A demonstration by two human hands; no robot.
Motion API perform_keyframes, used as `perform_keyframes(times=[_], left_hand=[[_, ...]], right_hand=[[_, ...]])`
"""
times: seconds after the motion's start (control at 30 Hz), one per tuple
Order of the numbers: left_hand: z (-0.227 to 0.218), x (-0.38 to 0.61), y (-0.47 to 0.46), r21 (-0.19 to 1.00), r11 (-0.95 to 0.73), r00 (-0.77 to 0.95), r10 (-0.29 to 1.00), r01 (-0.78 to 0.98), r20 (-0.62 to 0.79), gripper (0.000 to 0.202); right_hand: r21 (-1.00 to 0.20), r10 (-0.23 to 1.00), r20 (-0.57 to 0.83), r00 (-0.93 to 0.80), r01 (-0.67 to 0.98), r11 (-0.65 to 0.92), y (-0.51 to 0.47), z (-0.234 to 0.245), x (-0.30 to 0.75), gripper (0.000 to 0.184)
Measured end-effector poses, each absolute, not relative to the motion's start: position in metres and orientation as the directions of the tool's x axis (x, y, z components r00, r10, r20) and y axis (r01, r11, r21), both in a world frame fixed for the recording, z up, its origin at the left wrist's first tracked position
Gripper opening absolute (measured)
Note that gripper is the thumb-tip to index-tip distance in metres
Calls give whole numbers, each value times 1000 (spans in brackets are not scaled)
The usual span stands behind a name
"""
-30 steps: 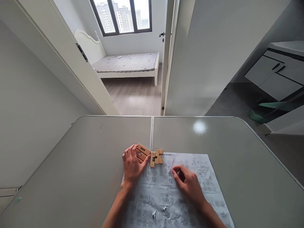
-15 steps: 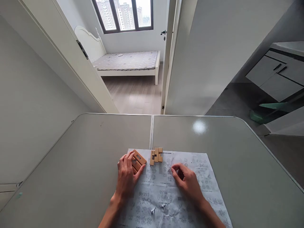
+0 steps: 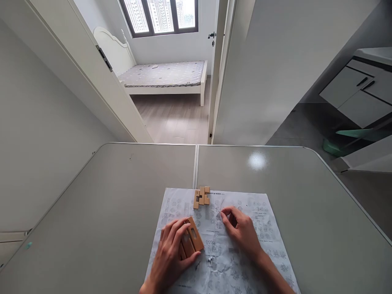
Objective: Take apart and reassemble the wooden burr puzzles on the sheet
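Note:
My left hand (image 3: 172,251) is wrapped round a small group of notched wooden puzzle blocks (image 3: 193,236), lying side by side on the printed sheet (image 3: 245,253). Its fingers cover the left part of the blocks. My right hand (image 3: 240,228) rests on the sheet's right half, fingers curled with thumb and fingertips close together; whether anything is inside cannot be made out. Beyond both hands, several smaller-looking notched wooden blocks (image 3: 201,196) lie together at the sheet's far edge. Small torn or shiny scraps (image 3: 210,259) sit near my left thumb.
The grey table (image 3: 122,196) has a metal seam (image 3: 196,165) down its middle and a rounded metal rim. Past its far edge a doorway opens onto a room with a bed (image 3: 165,75). Walls stand on both sides; a white cabinet (image 3: 352,92) is at the right.
My left hand has drawn its blocks nearer to me and slightly right, over the sheet. My right hand stays in place. The camera view has shifted a little.

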State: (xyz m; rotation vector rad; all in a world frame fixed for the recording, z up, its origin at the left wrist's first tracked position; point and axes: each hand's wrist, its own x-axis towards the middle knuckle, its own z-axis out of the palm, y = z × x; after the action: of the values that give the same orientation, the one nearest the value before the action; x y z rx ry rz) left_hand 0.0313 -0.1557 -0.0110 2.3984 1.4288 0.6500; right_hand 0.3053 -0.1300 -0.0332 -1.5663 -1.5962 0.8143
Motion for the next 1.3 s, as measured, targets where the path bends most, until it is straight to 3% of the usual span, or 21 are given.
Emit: perform_keyframes(times=[0.47,0.97,1.3], left_hand=[[-4,59,-148,517,-583,586,790,626,182,77],[0,52,-149,519,-499,513,849,694,131,101],[-1,32,-159,495,-454,466,878,741,108,102]], right_hand=[[-852,997,73,22,521,51,-129,-33,306,31],[-855,999,50,20,517,32,-130,-31,307,26],[-842,1000,23,-9,539,24,-132,-26,307,23]])
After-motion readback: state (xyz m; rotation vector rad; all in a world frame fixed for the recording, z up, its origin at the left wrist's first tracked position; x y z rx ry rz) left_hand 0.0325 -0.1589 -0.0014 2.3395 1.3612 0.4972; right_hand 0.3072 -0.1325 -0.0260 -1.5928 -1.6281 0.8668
